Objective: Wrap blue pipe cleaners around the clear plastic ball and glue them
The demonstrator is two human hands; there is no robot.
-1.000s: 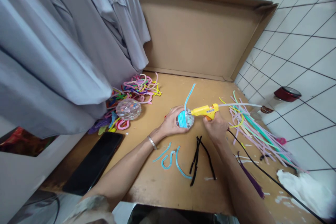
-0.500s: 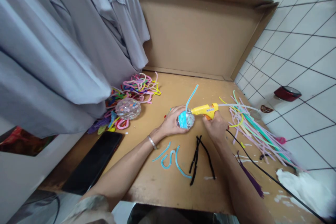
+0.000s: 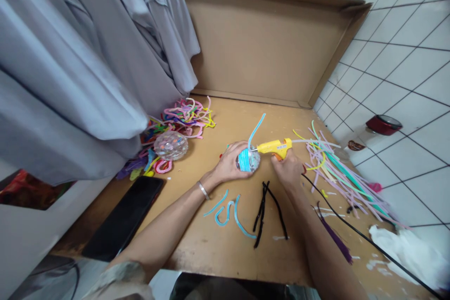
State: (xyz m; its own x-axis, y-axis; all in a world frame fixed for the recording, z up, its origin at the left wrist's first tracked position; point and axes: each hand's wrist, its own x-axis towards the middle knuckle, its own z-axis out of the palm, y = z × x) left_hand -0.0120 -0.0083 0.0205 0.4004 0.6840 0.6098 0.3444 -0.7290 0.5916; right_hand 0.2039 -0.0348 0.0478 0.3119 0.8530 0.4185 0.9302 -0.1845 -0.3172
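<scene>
My left hand (image 3: 232,161) is wrapped round a clear, rounded plastic piece (image 3: 256,165) that is partly covered by a band of blue pipe cleaner (image 3: 245,161). One loose blue end (image 3: 257,130) sticks up from it. In my right hand (image 3: 287,167) is a yellow glue gun (image 3: 274,147), its nozzle at the piece by the base of that loose end. A pale glue stick (image 3: 314,142) juts from the gun's back. Nearer me lie several cut blue pipe cleaners (image 3: 227,215) and a few black ones (image 3: 262,215).
At left are a heap of coloured pipe cleaners (image 3: 188,115), a clear faceted ball (image 3: 171,145) and a black phone (image 3: 124,215). Pastel pipe cleaners (image 3: 342,173), a red-lidded jar (image 3: 383,125), white tissue (image 3: 404,248) and the black cord (image 3: 351,225) lie right. Grey cloth (image 3: 105,47) hangs left.
Almost nothing differs. The glue stick's rear end reaches slightly less far to the right; both hands keep their places.
</scene>
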